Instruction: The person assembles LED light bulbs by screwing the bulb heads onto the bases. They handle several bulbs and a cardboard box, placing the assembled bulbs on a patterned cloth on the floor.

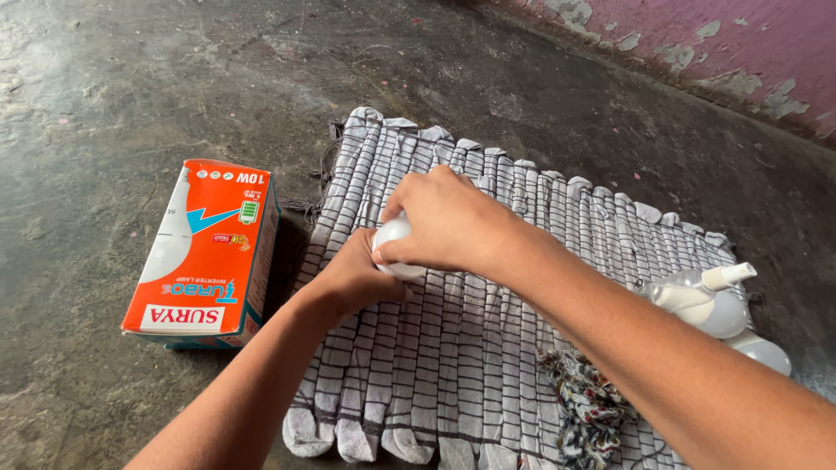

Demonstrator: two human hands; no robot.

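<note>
one orange box (207,252) (left of mat (488,348))

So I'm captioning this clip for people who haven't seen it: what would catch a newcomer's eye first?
First, both hands, the left hand and right hand, closed together around a white bulb above the middle of a checked woven mat. Next, the bright orange bulb box lying on the concrete floor to the mat's left. More white bulb parts sit at the mat's right edge.
</note>
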